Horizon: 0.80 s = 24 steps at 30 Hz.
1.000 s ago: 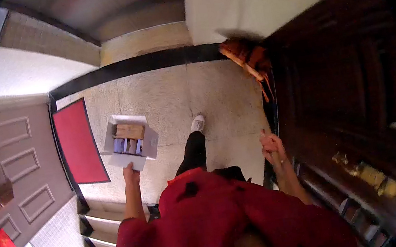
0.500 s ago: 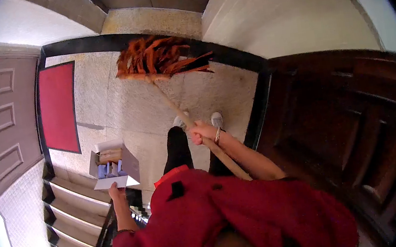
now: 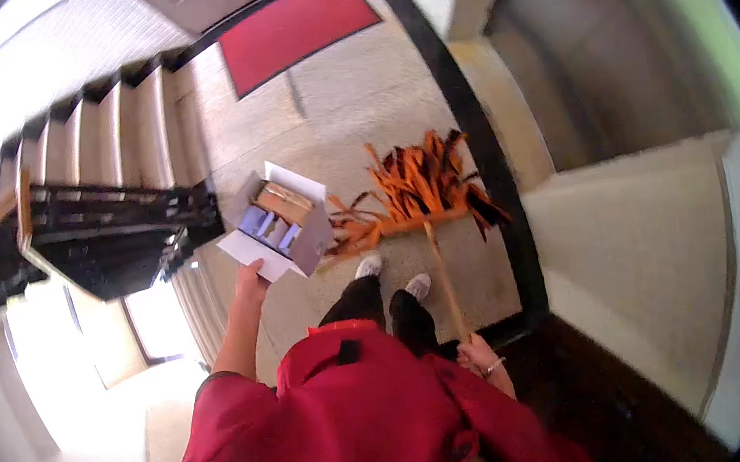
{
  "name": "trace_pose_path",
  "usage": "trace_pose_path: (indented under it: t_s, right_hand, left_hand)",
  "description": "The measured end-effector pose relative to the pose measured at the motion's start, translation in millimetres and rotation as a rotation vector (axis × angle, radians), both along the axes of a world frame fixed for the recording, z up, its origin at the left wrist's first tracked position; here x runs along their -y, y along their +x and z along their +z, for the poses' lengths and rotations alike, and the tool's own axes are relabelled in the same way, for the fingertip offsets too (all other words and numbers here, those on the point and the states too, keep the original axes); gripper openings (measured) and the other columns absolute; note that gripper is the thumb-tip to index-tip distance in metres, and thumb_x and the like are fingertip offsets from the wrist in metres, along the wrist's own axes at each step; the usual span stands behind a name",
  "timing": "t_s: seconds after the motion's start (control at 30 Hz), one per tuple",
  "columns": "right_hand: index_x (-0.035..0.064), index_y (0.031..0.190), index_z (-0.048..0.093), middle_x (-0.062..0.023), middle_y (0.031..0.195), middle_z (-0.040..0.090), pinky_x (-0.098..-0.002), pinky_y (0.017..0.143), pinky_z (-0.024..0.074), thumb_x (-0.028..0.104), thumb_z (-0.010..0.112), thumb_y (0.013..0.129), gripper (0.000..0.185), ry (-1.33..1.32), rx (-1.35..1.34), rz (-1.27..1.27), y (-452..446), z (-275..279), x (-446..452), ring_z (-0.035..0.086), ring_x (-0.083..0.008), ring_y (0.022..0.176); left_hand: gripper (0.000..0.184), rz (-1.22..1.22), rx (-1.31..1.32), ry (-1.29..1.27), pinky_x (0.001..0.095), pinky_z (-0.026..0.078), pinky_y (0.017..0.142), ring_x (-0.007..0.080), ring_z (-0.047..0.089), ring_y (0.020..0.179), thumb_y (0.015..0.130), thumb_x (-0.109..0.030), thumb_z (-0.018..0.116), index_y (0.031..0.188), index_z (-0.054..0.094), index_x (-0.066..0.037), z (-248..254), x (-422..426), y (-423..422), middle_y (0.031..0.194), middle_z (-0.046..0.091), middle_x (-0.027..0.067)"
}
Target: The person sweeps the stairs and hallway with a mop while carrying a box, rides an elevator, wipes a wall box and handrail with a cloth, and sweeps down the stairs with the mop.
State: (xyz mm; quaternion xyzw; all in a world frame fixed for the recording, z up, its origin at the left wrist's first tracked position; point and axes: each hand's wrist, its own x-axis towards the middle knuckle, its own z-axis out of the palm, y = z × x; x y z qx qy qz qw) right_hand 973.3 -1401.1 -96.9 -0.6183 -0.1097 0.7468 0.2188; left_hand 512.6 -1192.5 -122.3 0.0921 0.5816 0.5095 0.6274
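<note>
Against the view half a second ago, the staircase [image 3: 119,138] has swung from eight o'clock to ten, the white box [image 3: 310,243] sits nearer the middle at nine to ten, the red mat [image 3: 301,30] has gone from nine to about twelve, and the orange-stripped mop [image 3: 429,181] has shifted from just before twelve to about two, lying on the floor just beyond the shoes. The left arm reaches forward toward nine o'clock; the right one is bent close to the body at five. The left hand [image 3: 251,279] pinches the box's near flap, its underside fingers hidden; brown and purple items fill the open box. The right hand [image 3: 477,354] is curled closed around the mop's wooden handle [image 3: 447,286].
</note>
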Motion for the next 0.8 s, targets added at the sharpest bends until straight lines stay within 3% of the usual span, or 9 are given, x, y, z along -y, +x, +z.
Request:
trace_pose_path:
  t_s: [0.1, 0.17, 0.2, 0.3, 0.43, 0.47, 0.57, 0.63, 0.8]
  right_hand:
    - [0.0033, 0.082, 0.037, -0.0045, 0.054, 0.038, -0.0282, 0.037, 0.0341, 0.001, 0.046, 0.076, 0.011, -0.186, 0.033, 0.105, 48.4, -91.6, -80.0, 0.037, -0.0131, 0.041]
    - [0.0028, 0.078, 0.035, -0.005, 0.05, 0.036, -0.0313, 0.037, 0.0359, 0.001, 0.045, 0.075, 0.011, -0.171, -0.028, 0.14, 78.0, -156.2, -147.2, 0.039, -0.0149, 0.039]
    - [0.0038, 0.07, 0.036, -0.0043, 0.048, 0.036, -0.0318, 0.037, 0.0358, 0.0, 0.046, 0.075, 0.011, -0.061, 0.074, 0.315, 89.1, -175.2, -182.5, 0.04, -0.015, 0.039]
    - [0.0046, 0.064, 0.037, -0.0032, 0.046, 0.036, -0.0288, 0.036, 0.0318, 0.001, 0.045, 0.075, 0.013, -0.155, -0.128, 0.244, 111.2, -213.2, -272.2, 0.037, -0.0134, 0.038]
    - [0.0054, 0.059, 0.034, -0.001, 0.045, 0.032, -0.0263, 0.035, 0.0285, 0.004, 0.044, 0.076, 0.02, -0.192, -0.069, 0.369, 93.4, -249.7, -354.6, 0.034, -0.0112, 0.037]
    - [0.0052, 0.058, 0.035, -0.0001, 0.045, 0.03, -0.0243, 0.035, 0.0277, 0.006, 0.044, 0.078, 0.021, -0.024, 0.022, 0.447, 84.3, -259.6, -364.2, 0.033, -0.0103, 0.036]
    - [0.0052, 0.067, 0.037, 0.0017, 0.046, 0.032, -0.0203, 0.034, 0.0266, 0.006, 0.042, 0.08, 0.013, -0.266, -0.155, 0.268, 38.1, -262.9, -428.4, 0.033, -0.0071, 0.036]
    - [0.0026, 0.079, 0.039, 0.0015, 0.048, 0.034, -0.019, 0.034, 0.0276, 0.002, 0.041, 0.079, 0.002, -0.258, -0.18, 0.26, 8.1, -292.1, -455.9, 0.032, -0.005, 0.037]
    - [0.0005, 0.09, 0.037, 0.0016, 0.053, 0.034, -0.0179, 0.034, 0.028, 0.001, 0.04, 0.079, 0.011, -0.482, -0.33, 0.281, -95.8, -349.6, -551.1, 0.032, -0.0031, 0.038]
  left_hand:
    - [0.041, 0.147, -0.013, -0.004, 0.0458, 0.045, 0.076, 0.0285, 0.053, 0.089, 0.073, -0.001, 0.044, 0.113, 0.037, -0.004, -52.1, 2.9, 6.9, 0.099, 0.05, 0.0119]
    - [0.04, 0.271, -0.042, 0.013, 0.0439, 0.045, 0.075, 0.0283, 0.053, 0.089, 0.072, -0.001, 0.045, 0.111, 0.038, -0.002, -93.3, -2.7, 7.3, 0.099, 0.05, 0.012]
    - [0.04, 0.356, -0.064, 0.028, 0.0435, 0.046, 0.074, 0.028, 0.053, 0.089, 0.071, -0.001, 0.045, 0.111, 0.038, -0.002, -112.9, 0.9, 11.2, 0.099, 0.05, 0.0119]
    - [0.038, 0.573, -0.154, -0.069, 0.0417, 0.047, 0.072, 0.0268, 0.054, 0.085, 0.071, -0.004, 0.046, 0.108, 0.04, 0.0, -184.6, 25.9, 9.7, 0.097, 0.051, 0.0116]
    - [0.036, 0.81, -0.225, -0.138, 0.0395, 0.048, 0.069, 0.0258, 0.055, 0.081, 0.071, -0.007, 0.048, 0.106, 0.041, -0.001, -266.9, 46.1, 7.9, 0.093, 0.052, 0.0101]
    - [0.036, 0.839, -0.245, -0.165, 0.0388, 0.048, 0.068, 0.0255, 0.055, 0.08, 0.07, -0.007, 0.049, 0.106, 0.041, -0.001, -289.1, 62.3, 5.9, 0.093, 0.052, 0.0098]
    - [0.037, 0.967, -0.233, -0.254, 0.0398, 0.047, 0.065, 0.0252, 0.053, 0.081, 0.07, -0.007, 0.051, 0.105, 0.041, -0.002, -343.1, 89.1, 4.7, 0.092, 0.051, 0.0097]
    - [0.038, 1.083, -0.196, -0.273, 0.0417, 0.047, 0.065, 0.0256, 0.052, 0.083, 0.069, -0.007, 0.052, 0.106, 0.04, -0.003, -374.9, 102.8, 13.6, 0.093, 0.05, 0.0101]
    - [0.04, 1.323, -0.114, -0.345, 0.0456, 0.046, 0.069, 0.0285, 0.051, 0.088, 0.07, -0.002, 0.048, 0.109, 0.038, -0.004, -402.4, 112.6, 39.2, 0.099, 0.048, 0.0123]
